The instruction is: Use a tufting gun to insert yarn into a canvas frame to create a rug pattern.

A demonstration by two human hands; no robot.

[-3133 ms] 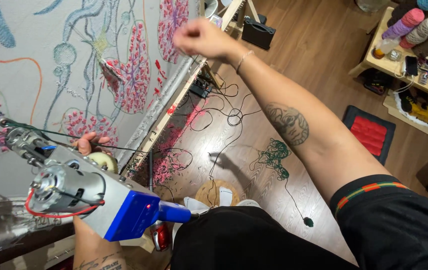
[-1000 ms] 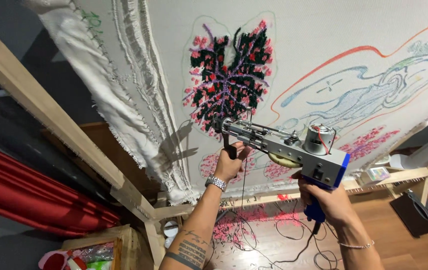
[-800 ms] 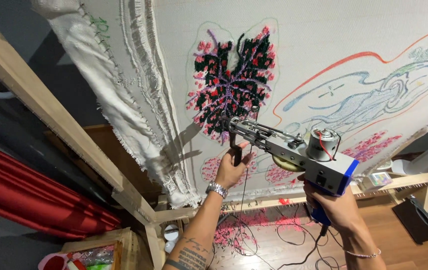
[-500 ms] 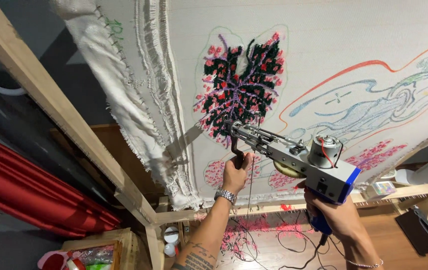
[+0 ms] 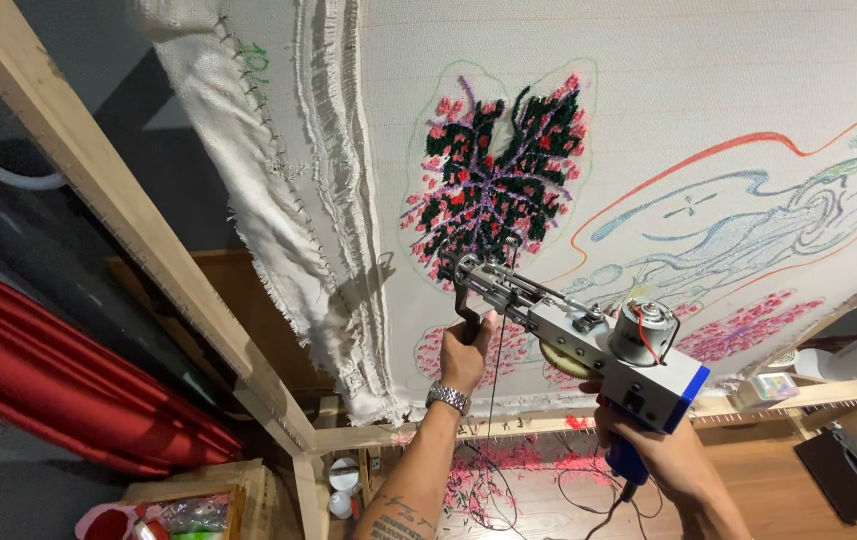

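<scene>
A grey and blue tufting gun (image 5: 588, 340) points up-left at a white cloth (image 5: 648, 110) stretched on a wooden frame (image 5: 128, 210). My left hand (image 5: 465, 355) grips the gun's black front handle. My right hand (image 5: 663, 455) holds the blue rear grip below the motor. The gun's tip sits at the lower edge of a tufted patch of black, red and purple yarn (image 5: 498, 180). Black yarn runs down from the gun.
Drawn outlines in orange, blue and pink cover the cloth to the right (image 5: 768, 220). Red fabric (image 5: 58, 390) hangs at the left. Cables and yarn scraps lie on the wooden floor (image 5: 528, 490). A black box (image 5: 848, 470) rests at the lower right.
Three seconds ago I looked down with my right arm raised. Over the last second the gun and both hands have crept up toward the tufted patch.
</scene>
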